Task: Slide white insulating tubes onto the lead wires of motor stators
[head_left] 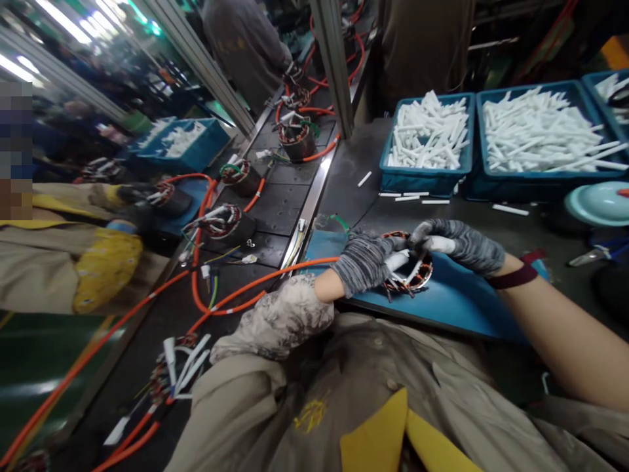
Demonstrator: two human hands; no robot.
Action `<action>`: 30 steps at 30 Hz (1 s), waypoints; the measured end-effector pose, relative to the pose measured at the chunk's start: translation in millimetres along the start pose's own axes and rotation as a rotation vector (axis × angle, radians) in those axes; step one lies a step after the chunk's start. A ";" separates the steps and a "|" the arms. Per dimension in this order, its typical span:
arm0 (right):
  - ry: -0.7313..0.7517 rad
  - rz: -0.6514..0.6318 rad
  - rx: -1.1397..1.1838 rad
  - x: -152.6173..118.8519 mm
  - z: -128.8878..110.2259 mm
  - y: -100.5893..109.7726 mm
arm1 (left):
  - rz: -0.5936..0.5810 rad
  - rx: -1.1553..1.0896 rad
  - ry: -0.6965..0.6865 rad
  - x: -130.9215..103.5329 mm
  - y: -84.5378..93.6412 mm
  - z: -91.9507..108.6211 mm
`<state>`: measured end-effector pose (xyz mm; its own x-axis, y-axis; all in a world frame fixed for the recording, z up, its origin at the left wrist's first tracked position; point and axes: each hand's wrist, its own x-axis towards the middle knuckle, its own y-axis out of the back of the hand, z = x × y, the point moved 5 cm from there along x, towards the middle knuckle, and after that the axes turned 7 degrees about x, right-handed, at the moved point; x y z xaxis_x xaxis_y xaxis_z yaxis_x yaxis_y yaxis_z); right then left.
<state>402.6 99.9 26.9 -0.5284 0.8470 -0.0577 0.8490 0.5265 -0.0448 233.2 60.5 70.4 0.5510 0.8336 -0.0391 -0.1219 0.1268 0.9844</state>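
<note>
The single view sits on the person's head, looking forward and steeply down; the wearer's own jacket fills the bottom edge, so the camera is close over the blue mat (457,305) and both gloved hands; further out it takes in the blue bins (427,177) ahead and the conveyor line (275,203) running away at upper left; the wide lens bends the edges.

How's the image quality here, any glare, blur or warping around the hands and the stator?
Head view: strong wide-angle bend, the frame posts lean; ceiling-light glare upper left; the left hand, right hand and stator are dim and slightly soft; the white tubes are nearly blown out.
</note>
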 end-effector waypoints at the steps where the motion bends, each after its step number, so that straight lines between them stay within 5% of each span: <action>1: -0.028 -0.033 0.010 2.6 -2.5 -0.4 | -0.012 0.001 -0.020 1.6 -1.6 0.3; 9: -0.074 -0.294 -0.232 8.0 -19.5 -18.0 | -0.111 0.031 -0.096 -12.3 -0.3 -17.6; 15: -0.001 -0.228 -0.196 -1.2 -19.9 -31.6 | 0.155 -0.107 -0.125 -24.9 -10.2 -21.2; 20: 0.000 -0.176 -0.193 -3.5 -15.7 -33.7 | 0.205 -0.127 -0.143 -25.9 -11.3 -14.8; 24: 0.069 -0.185 -0.459 -0.7 -19.1 -36.2 | 0.132 -0.063 -0.085 -25.9 0.8 -17.5; 30: 0.199 -0.166 -0.878 3.8 -21.6 -45.2 | -0.163 -0.230 -0.103 -14.3 3.0 -28.1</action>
<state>362.4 80.9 50.3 -0.7024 0.7094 0.0586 0.5059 0.4396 0.7422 201.7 64.1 69.1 0.6579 0.7350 -0.1645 -0.2026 0.3830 0.9012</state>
